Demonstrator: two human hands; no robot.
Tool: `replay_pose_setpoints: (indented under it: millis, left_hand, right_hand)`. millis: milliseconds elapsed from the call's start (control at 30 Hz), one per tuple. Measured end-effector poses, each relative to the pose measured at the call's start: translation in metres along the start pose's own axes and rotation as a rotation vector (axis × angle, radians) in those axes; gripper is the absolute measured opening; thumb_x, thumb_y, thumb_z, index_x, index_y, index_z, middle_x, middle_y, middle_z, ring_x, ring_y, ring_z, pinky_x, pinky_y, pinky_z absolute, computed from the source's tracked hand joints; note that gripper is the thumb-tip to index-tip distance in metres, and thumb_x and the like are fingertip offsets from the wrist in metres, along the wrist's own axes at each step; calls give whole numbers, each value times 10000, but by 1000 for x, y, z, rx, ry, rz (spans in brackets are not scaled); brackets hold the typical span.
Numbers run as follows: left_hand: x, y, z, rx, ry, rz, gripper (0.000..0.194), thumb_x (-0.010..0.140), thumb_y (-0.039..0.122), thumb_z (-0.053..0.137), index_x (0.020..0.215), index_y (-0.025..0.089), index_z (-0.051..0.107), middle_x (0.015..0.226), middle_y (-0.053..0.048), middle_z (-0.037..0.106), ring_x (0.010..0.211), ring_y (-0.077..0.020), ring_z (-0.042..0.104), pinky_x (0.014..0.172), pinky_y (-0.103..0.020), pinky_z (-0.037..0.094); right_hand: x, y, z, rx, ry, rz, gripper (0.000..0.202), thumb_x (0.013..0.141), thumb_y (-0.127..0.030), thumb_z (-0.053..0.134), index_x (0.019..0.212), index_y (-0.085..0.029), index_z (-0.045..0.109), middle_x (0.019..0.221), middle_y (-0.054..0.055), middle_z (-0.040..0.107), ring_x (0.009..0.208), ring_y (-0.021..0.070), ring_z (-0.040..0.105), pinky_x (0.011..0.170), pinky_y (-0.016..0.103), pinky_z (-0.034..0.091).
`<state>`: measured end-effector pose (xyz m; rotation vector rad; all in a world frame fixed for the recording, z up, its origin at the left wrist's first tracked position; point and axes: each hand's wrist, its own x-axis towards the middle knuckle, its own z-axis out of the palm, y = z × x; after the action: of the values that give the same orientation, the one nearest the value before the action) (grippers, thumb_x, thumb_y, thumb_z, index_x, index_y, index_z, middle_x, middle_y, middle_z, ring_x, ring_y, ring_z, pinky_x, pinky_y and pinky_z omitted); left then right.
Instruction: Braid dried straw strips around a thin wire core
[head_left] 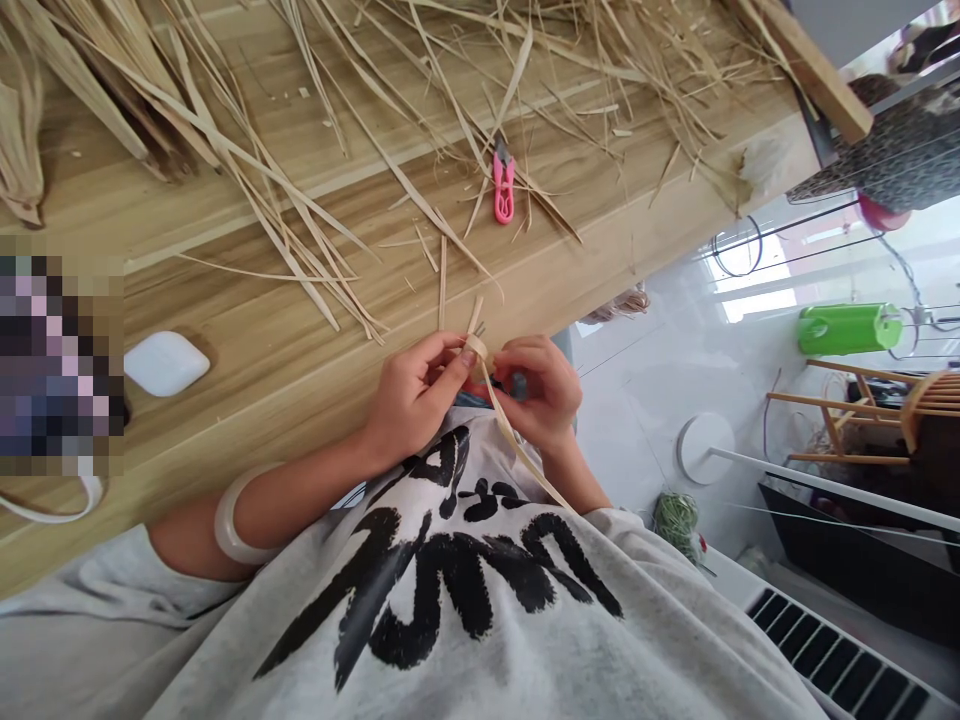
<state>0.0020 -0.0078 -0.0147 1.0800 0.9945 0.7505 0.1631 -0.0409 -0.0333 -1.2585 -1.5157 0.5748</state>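
Near the table's front edge, my left hand (411, 395) pinches a small coiled loop of pale, flat straw-like strip (475, 346) between thumb and fingers. Short ends poke up above the loop. A longer tail of the strip (517, 445) hangs from it across the shirt. My right hand (549, 388) is curled closed just right of the loop, its fingertips close to the strip; what they grip is hidden. Something red and dark shows between the hands, too covered to name. Pink thread snips (504, 190) lie on the table beyond the hands.
Loose dried strips (300, 215) and a tangled pile (570, 60) cover much of the wooden table (247, 370). Thicker dry husks (90, 90) lie at the far left. A white rounded case (166, 363) sits left, beside a blurred-out object. A green container (847, 328) is at right.
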Motion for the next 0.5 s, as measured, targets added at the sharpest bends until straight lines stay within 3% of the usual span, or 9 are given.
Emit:
replay_pose_setpoints:
  millis: [100, 200, 300, 500]
  left_hand:
    - [0, 2, 1, -11, 0, 19, 343, 881, 497, 662, 986, 171, 684, 705, -4, 675, 558, -102, 586, 504, -226, 474]
    - [1, 1, 1, -18, 2, 50, 344, 896, 487, 647, 1014, 165, 670, 692, 2, 673, 564, -98, 595, 514, -217, 474]
    - [1, -1, 0, -20, 14, 62, 362, 894, 473, 656, 1089, 171, 621, 671, 18, 677, 547, -94, 596, 516, -209, 467]
    - [-1, -1, 0, 2, 14, 91, 316, 912, 461, 634, 1056, 184, 584, 668, 24, 688, 513, -81, 571, 509, -203, 443]
  right_hand:
    - [-4, -2, 4, -136, 76, -262, 55, 900, -258, 666, 948, -238, 683, 845, 29, 703, 705, 137, 666, 593, 284, 559]
    - [-8, -4, 6, -149, 104, -428, 198, 901, -110, 620, 1062, -202, 690, 905, 59, 722, 797, 163, 713, 637, 302, 597]
    - [-10, -10, 3, -153, 70, -483, 242, 878, -65, 625, 1093, -159, 684, 952, 83, 730, 859, 183, 725, 663, 314, 615]
    - [-19, -20, 4, -269, 68, -492, 141, 932, -142, 587, 1034, -213, 654, 973, 47, 740, 842, 164, 725, 615, 310, 639]
